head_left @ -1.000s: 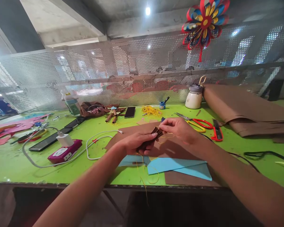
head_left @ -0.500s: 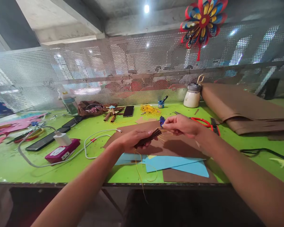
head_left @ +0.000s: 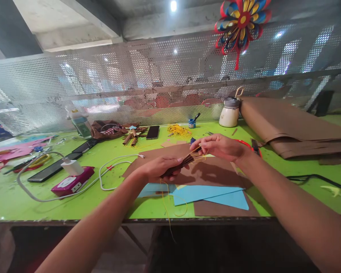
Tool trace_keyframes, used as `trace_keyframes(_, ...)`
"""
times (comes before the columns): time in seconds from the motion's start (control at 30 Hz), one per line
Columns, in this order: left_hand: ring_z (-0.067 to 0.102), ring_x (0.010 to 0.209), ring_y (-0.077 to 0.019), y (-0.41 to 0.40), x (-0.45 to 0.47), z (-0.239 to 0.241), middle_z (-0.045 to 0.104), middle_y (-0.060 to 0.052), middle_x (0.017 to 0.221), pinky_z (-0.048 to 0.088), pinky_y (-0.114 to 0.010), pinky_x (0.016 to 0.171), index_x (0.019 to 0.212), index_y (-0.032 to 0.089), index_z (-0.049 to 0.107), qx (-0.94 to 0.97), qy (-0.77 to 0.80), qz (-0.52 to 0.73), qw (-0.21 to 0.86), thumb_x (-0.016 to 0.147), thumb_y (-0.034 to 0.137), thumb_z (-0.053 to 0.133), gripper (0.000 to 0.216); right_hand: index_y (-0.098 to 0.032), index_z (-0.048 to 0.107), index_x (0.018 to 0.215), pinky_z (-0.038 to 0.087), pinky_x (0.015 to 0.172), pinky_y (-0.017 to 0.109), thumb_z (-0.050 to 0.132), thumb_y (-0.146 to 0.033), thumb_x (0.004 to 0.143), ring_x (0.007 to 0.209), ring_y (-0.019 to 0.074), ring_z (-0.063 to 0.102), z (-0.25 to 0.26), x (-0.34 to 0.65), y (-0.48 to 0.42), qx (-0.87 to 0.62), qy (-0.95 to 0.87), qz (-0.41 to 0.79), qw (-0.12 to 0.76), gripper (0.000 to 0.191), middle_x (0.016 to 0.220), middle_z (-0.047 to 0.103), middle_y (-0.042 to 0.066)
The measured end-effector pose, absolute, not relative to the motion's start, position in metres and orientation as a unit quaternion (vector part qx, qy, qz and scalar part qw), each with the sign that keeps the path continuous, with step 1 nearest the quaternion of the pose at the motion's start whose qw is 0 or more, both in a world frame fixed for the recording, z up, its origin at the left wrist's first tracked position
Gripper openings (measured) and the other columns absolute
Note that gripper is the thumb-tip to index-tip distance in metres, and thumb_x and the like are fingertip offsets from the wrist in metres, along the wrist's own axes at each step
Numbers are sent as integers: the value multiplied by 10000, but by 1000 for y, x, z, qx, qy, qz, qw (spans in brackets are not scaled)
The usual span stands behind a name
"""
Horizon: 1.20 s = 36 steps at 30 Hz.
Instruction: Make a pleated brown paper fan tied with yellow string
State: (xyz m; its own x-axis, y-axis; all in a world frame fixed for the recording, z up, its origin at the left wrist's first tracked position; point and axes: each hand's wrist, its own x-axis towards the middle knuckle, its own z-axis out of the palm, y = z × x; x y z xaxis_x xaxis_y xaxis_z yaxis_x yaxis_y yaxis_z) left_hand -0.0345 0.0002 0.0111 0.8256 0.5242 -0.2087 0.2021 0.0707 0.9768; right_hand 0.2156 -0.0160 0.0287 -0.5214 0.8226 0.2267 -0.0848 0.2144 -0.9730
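My left hand (head_left: 165, 167) is closed around a small bundle of folded brown paper (head_left: 186, 160), whose layered end sticks out to the right. A yellow string (head_left: 166, 204) hangs from below this hand past the table's front edge. My right hand (head_left: 213, 146) is just above and right of the bundle, its fingers pinched on a thin yellow strand (head_left: 195, 150) that runs to the paper. Beneath both hands lies a brown paper sheet (head_left: 216, 172), with light blue paper pieces (head_left: 207, 194) in front of it.
A pink power adapter (head_left: 72, 181) with a white cable stands left. At the back are a phone (head_left: 152, 132), a yellow string pile (head_left: 179, 131), a blue jar (head_left: 191, 123) and a white bottle (head_left: 229, 114). Large folded brown paper (head_left: 295, 121) lies right, near red-handled scissors (head_left: 244, 143).
My right hand has shifted slightly left and down toward the end of the paper bundle, drawing the yellow strand over it. My left hand stays around the bundle. The view has moved slightly.
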Motion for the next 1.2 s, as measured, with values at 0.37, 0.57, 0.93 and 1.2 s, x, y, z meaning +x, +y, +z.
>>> trace_keyframes(0.37,280,462,-49,-11,-29,17,413,26,604,157,-185,392,921,111,561,707,278,111,640,871,478,417,398,-146,600,617,358,559,267,596,-288,802,481,89,390,28,194,-21,-227,-575,608,498,233,482,399,-41)
trace_keyframes(0.57,167,473,-48,-12,-24,11,215,68,587,94,-190,400,884,124,524,690,243,111,672,877,485,408,378,-136,587,616,271,491,243,653,-309,772,441,57,307,28,192,-21,-275,-582,557,526,242,485,389,-50)
trace_keyframes(0.93,128,490,-60,-14,-20,7,191,65,606,102,-196,409,861,141,506,702,239,127,659,870,512,398,386,-146,541,593,250,465,241,670,-310,761,399,44,281,33,192,-23,-281,-562,547,554,268,413,298,-89)
trace_keyframes(1.2,158,481,-51,-16,-19,9,219,58,611,113,-196,413,796,150,468,702,231,133,661,879,494,393,362,-156,530,600,280,454,246,681,-312,755,376,29,257,34,198,-21,-278,-557,533,573,267,416,290,-100)
